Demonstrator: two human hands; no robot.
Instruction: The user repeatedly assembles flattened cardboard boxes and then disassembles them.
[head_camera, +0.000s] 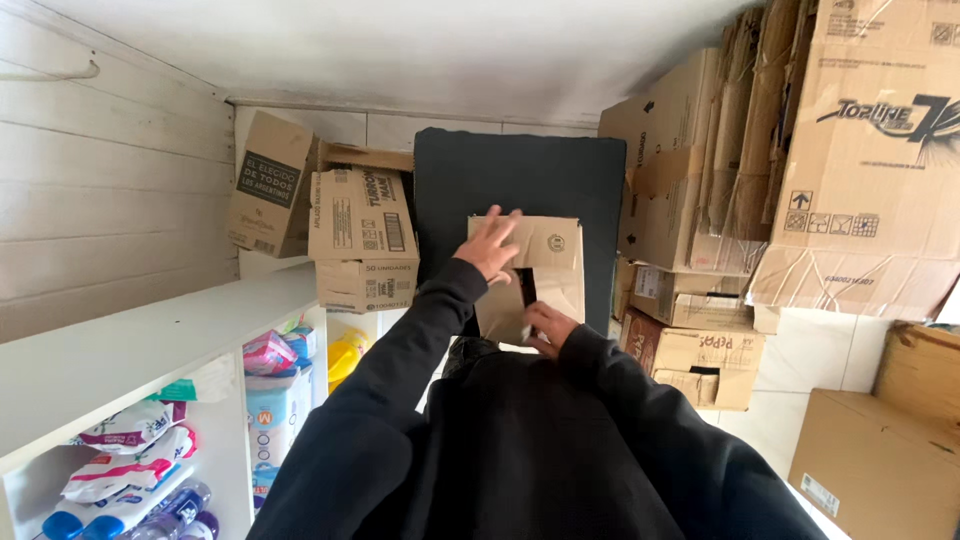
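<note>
While the white shelf unit (150, 345) sat quiet on the far left, its lower bays packed with soft white packets (125, 440) and blue-capped bottles (150, 510), all the action was at centre frame. Behind the shelf, a stack of brown cartons (355, 235) leaned against the white wall (110, 190). Now to the hands: the left hand (490, 245) lay flat on the top flap of a small cardboard box (545, 260), fingers spread and open, pressing rather than gripping. That box rested against a dark flat panel (520, 180), just ahead of the person's chest. Across the slot between the flaps, the right hand (548, 328) was down at the box's near edge, fingers curled around the flap there; something small and pale showed at the fingertips, too blurred to name. By the look of it, the flaps were being worked, one held down, one gripped. The next move looked to call for a steady left palm, so the box would not slide on the panel, while the right handled its flap. Over on the right, tall flattened cartons (740, 130) and big printed boxes (870, 160) were piled high, well apart from the hands.
</note>
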